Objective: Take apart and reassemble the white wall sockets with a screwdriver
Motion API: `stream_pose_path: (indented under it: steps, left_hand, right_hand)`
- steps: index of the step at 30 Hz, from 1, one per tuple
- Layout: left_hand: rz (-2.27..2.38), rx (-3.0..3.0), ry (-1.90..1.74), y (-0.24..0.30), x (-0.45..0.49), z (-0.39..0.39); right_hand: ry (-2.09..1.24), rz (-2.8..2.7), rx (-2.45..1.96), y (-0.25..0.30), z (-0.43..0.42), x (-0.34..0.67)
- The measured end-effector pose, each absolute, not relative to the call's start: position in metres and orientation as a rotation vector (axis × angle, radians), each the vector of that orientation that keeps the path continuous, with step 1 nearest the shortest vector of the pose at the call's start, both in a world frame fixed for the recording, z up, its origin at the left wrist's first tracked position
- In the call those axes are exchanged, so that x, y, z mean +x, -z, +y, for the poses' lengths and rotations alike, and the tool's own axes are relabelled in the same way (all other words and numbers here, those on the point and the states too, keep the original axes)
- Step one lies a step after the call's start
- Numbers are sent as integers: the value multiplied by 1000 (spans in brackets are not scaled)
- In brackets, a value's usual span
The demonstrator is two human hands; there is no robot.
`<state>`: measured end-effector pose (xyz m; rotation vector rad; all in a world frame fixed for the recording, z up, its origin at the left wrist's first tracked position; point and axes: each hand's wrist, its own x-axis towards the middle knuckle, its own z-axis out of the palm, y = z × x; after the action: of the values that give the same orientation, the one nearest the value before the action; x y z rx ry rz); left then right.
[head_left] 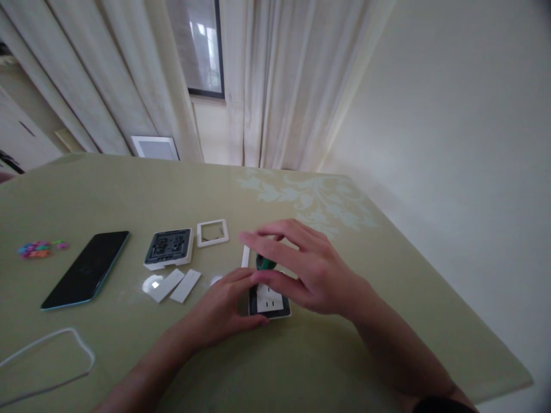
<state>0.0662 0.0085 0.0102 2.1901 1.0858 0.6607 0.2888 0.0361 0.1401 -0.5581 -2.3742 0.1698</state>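
A wall socket [270, 304] with a white face and dark surround lies on the table in front of me. My left hand [226, 307] grips it from the left, thumb along its near edge. Above it, my right hand [305, 264] has its fingers curled around a screwdriver [264, 263] with a green and black handle. The screwdriver stands roughly upright over the socket; its tip is hidden behind my hands. The socket's far part is covered by my fingers. Just beyond, a white strip [245, 256] lies on the table.
To the left are a second socket or switch body [169, 246], a white frame [212, 233] with small pieces inside it, and two white plates [185, 285]. Further left lie a phone [86, 269], small colourful pieces [38, 249] and a white cable [81, 338]. A wall [465, 172] borders the table's right side.
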Motion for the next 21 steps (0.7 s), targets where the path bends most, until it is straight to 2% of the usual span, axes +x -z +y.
stream_pose_path:
  steps: [3, 8, 14, 18, 21]
  left_hand:
    - [1084, 2183, -650, -9, 66, 10]
    - [1068, 2168, -678, -1, 67, 11]
    - [1076, 2134, -669, 0, 68, 14]
    - [1093, 2113, -643, -1, 69, 15]
    - [1105, 2107, -649, -1, 70, 16]
  right_hand:
    - [-377, -2475, -541, -142, 37, 293]
    - [60, -2445, -686, -145, 37, 293]
    - [117, -3172, -605, -188, 51, 277]
    - [361, -3382, -938, -208, 61, 258]
    - [439, -3523, -518, -215, 63, 248]
